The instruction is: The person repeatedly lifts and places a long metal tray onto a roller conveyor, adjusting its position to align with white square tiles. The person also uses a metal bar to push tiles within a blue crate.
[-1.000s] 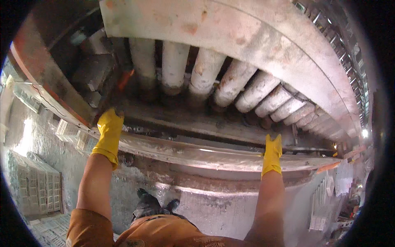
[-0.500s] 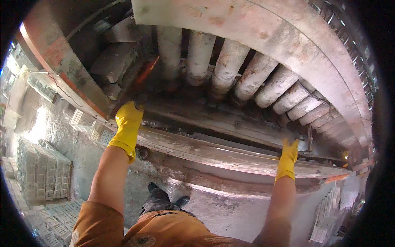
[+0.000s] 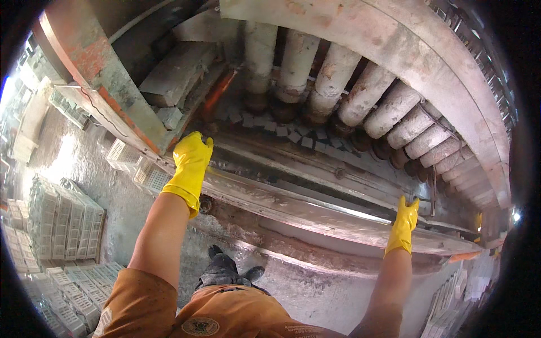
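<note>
I wear yellow rubber gloves, with both arms stretched to a long pale metal rail [image 3: 315, 215] along the near side of a machine. My left hand [image 3: 190, 163] is at the rail's left part, beside an orange-edged metal post. Its fingers curl together at the far side; what they close on is hidden. Farther right, my right hand [image 3: 403, 224] is at the rail, thumb and finger tips apart. Between and beyond them runs a long metal bar [image 3: 315, 176]. Behind that lie several small greyish square blocks [image 3: 307, 142], below a row of thick grey cylinders [image 3: 332, 76].
A broad curved metal beam [image 3: 360, 28] crosses above the cylinders. Rough slabs [image 3: 177, 73] sit inside the machine at left. Stacked pale plastic crates [image 3: 65, 222] stand on the floor at left, with more crates [image 3: 149, 176] beside the machine. The floor [image 3: 315, 293] looks wet.
My view has shifted, so the machine and both hands appear farther right. The small square blocks below the cylinders now show clearly where it was dark and blurred. Both hands stay at the rail.
</note>
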{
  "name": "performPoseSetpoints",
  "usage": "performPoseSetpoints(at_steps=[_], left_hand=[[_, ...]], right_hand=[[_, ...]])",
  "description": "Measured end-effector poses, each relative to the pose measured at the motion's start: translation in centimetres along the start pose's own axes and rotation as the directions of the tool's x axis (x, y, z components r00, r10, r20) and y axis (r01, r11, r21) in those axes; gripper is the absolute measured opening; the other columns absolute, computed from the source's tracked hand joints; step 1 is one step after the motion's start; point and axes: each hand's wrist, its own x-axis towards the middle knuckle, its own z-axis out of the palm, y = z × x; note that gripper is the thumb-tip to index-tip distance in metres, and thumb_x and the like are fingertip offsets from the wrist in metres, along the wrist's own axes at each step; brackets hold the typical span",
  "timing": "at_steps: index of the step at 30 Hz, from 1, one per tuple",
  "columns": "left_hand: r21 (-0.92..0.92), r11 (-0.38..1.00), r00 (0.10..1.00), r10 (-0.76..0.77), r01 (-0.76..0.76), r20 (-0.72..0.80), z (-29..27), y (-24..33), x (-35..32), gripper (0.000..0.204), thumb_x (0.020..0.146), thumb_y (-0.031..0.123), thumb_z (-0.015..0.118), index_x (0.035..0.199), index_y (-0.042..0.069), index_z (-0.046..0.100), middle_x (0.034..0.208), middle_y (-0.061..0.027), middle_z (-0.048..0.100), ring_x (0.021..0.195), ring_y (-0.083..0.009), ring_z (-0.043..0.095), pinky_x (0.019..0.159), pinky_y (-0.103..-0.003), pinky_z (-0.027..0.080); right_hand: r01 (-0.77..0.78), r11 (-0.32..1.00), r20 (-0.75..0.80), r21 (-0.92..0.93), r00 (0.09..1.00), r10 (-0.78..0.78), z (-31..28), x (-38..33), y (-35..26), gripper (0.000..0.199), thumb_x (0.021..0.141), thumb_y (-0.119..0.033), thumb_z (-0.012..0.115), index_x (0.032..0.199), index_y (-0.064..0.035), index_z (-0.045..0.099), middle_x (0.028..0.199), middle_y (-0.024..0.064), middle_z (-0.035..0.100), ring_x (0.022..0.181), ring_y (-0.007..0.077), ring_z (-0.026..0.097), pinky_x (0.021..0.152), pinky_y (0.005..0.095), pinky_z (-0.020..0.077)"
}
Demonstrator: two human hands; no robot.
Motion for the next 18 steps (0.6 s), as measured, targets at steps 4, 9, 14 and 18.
performPoseSetpoints(at_steps=[4,9,14,18], left_hand=[[0.028,1.0,1.0,-0.007,0.006,0.03,-0.1,-0.4,-0.6,0.043,0.092,0.05,0.07,0.105,0.009,0.073,0.106,-0.0178,0.077,0.101,-0.0405,0.073,0.086,-0.052,0.058],[0.012,1.0,1.0,-0.006,0.006,-0.028,-0.1,-1.0,-1.3,0.044,0.092,0.05,0.07,0.105,0.009,0.073,0.107,-0.0169,0.077,0.101,-0.0398,0.073,0.085,-0.051,0.058],[0.021,1.0,0.999,-0.016,0.015,0.028,-1.1,-0.5,-1.9,0.044,0.092,0.05,0.07,0.105,0.008,0.073,0.107,-0.0177,0.077,0.101,-0.0397,0.073,0.086,-0.052,0.057],[0.064,0.998,1.0,0.004,-0.004,-0.006,-0.7,-1.0,-2.1,0.044,0.092,0.051,0.07,0.105,0.008,0.073,0.106,-0.0179,0.077,0.101,-0.04,0.073,0.086,-0.052,0.057]], right_hand=[[0.017,0.998,-0.069,0.058,0.998,-0.013,0.1,-1.0,0.5,0.089,0.096,-0.053,0.068,0.163,-0.003,0.037,0.135,0.0213,0.07,0.121,0.0406,0.068,0.102,0.0483,0.0522],[0.001,0.991,-0.095,0.135,0.995,0.012,0.2,-1.8,1.1,0.089,0.097,-0.05,0.07,0.163,-0.0033,0.035,0.124,0.0199,0.074,0.11,0.0391,0.072,0.095,0.0482,0.0536],[0.031,0.988,-0.089,0.154,0.996,-0.017,0.5,-1.7,2.4,0.087,0.098,-0.049,0.07,0.163,-0.0032,0.035,0.124,0.0202,0.073,0.109,0.0395,0.071,0.093,0.0478,0.0544],[-0.019,0.974,-0.058,0.224,0.998,0.033,0.3,-2.2,2.3,0.087,0.098,-0.048,0.071,0.163,-0.0031,0.036,0.125,0.0194,0.072,0.109,0.0383,0.07,0.095,0.0476,0.0535]])
